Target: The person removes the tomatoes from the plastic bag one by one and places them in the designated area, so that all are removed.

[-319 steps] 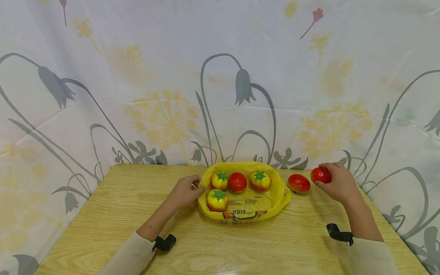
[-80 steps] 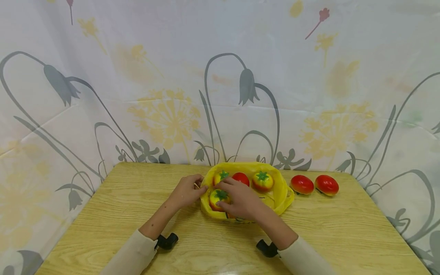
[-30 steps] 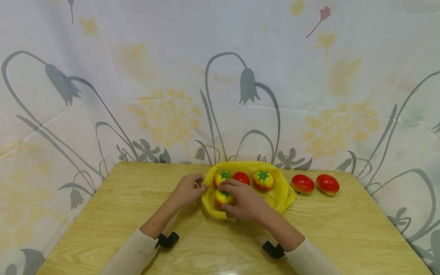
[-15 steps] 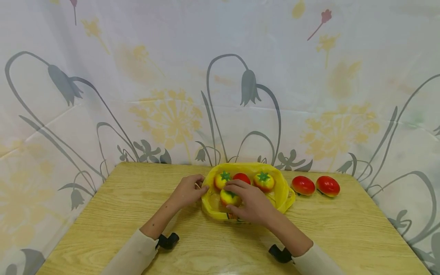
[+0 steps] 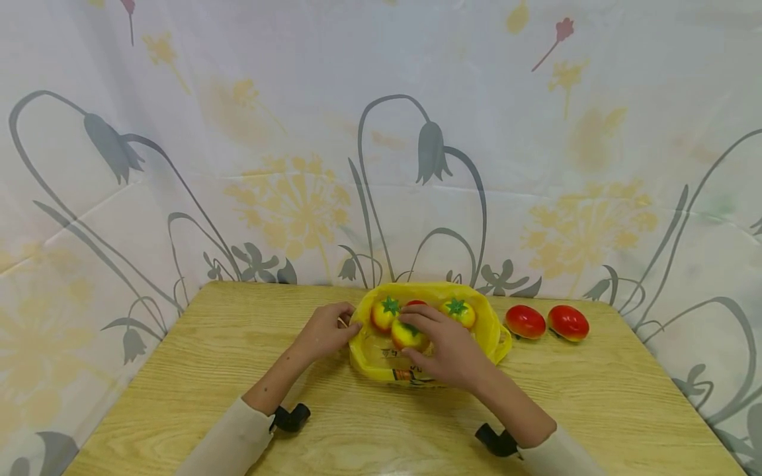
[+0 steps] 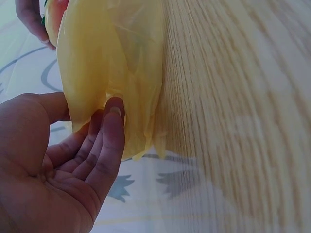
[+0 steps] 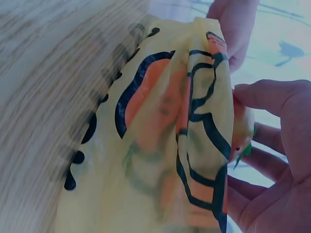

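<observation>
A yellow plastic bag (image 5: 376, 374) stands with its mouth wide open on the table. My left hand (image 5: 325, 330) pinches its left rim between thumb and fingers, also plain in the left wrist view on the thin bag wall (image 6: 109, 53). Inside the bag, my right hand (image 5: 449, 349) holds a yellow-red toy tomato (image 5: 407, 337) with a green leafy top. In the right wrist view that tomato (image 7: 242, 127) shows above the printed bag edge, between thumb and fingers. Behind it lie a yellow tomato (image 5: 384, 313), a mostly hidden red one (image 5: 416, 303) and another yellow one (image 5: 463, 315).
Two glossy red tomatoes (image 5: 525, 322) lie side by side on the wooden table (image 5: 238, 344), right of the bag. A bag handle loop (image 5: 504, 344) sticks out toward them. A flower-printed curtain (image 5: 286, 119) hangs behind the table's back edge.
The right hand earlier set a red tomato down beside the other on the right, then reached into the bag. It has since moved the front-left yellow tomato rightward; the left hand stays at the rim.
</observation>
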`<state>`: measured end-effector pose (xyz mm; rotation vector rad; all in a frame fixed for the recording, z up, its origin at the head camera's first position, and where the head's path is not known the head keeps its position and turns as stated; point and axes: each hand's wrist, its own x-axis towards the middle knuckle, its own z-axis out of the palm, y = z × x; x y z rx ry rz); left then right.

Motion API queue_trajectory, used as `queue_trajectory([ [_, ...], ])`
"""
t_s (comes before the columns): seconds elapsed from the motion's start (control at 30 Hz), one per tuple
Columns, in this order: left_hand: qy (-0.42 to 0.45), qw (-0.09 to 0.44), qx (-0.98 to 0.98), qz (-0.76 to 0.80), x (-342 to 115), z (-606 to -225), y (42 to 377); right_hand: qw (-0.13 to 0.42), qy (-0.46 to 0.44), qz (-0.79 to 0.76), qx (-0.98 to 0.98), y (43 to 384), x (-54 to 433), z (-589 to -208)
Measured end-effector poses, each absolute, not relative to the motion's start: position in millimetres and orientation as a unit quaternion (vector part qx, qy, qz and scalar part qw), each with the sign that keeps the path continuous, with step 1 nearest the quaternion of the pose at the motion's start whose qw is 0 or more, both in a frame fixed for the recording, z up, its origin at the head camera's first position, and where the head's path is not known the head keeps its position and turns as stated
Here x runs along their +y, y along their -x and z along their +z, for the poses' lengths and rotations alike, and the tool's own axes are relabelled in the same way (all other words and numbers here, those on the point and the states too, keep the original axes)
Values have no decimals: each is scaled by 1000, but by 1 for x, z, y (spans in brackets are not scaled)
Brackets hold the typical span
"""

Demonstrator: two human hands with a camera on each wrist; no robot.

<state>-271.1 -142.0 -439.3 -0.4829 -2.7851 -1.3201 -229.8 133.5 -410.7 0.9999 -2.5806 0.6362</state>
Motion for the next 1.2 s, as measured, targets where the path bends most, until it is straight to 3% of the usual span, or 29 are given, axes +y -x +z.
queue_trajectory([
  [1.2, 161, 8, -893, -420, -143, -438, 270, 207, -282, 252, -902, 246, 193, -377],
])
